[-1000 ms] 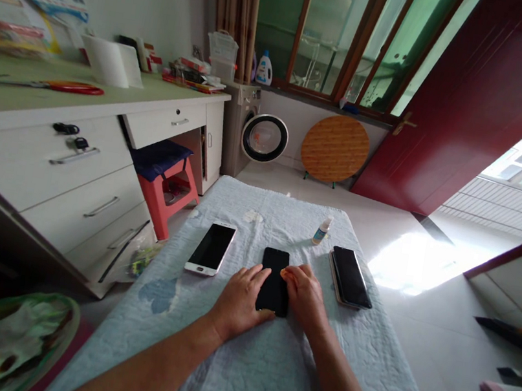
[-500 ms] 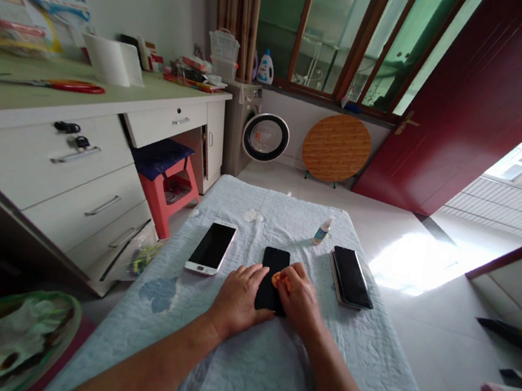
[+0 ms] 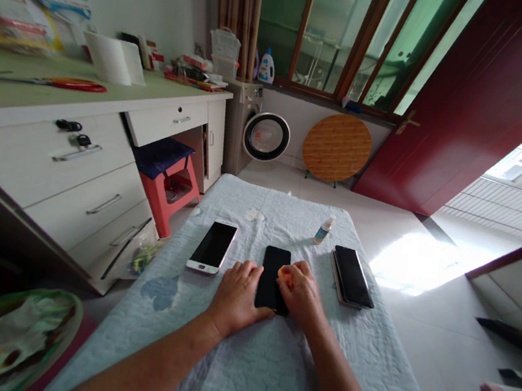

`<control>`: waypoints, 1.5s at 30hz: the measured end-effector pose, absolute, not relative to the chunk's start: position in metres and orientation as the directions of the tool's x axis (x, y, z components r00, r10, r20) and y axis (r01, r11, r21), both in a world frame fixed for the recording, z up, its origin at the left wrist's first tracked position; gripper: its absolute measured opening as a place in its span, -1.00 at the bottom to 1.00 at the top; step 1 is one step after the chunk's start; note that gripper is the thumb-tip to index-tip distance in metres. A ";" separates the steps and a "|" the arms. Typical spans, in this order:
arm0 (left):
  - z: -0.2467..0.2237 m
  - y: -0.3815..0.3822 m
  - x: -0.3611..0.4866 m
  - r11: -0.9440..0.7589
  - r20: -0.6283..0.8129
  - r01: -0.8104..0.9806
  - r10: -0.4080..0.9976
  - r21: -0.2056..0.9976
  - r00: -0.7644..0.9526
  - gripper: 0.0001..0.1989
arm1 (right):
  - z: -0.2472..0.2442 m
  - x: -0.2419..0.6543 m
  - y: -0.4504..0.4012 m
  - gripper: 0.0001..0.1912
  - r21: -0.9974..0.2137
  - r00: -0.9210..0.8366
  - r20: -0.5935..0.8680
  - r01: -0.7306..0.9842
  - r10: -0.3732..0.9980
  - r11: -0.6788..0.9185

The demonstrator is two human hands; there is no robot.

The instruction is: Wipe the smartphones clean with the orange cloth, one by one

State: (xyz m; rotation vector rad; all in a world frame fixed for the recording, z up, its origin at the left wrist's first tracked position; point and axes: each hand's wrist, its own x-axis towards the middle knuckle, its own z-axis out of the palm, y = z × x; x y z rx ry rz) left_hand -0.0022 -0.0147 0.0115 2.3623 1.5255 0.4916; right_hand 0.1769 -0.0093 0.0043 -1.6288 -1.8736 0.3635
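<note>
One black phone (image 3: 271, 282) lies face up near the middle of the cloth-covered bench (image 3: 259, 371), between the person's two hands, its screen dark. On its right side rests a small orange pad (image 3: 281, 273); from where I stand I can't tell whether it is cloth or sponge. Half a second ago the pad sat closer to the screen's middle; now it is slightly higher and back toward the right edge, much as it was a second ago. To my eye that is a short back-and-forth rub, so the wiping seems to be in mid-course.

The right hand (image 3: 301, 291) has its fingers pinched around the pad. The left hand (image 3: 239, 293) hasn't shifted: its fingers hold the phone along the left edge, thumb at the bottom, which probably keeps it from sliding.

Farther out, nothing has moved. A white phone (image 3: 214, 245) lies to the left, a dark phone (image 3: 353, 276) to the right, and a little spray bottle (image 3: 323, 229) stands upright beyond the right hand.
</note>
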 end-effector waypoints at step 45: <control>0.005 -0.011 -0.005 -0.499 0.146 0.746 0.860 0.441 0.489 -0.33 | 0.010 0.196 -0.008 -0.81 -0.610 0.041 0.195 0.787 0.980 0.088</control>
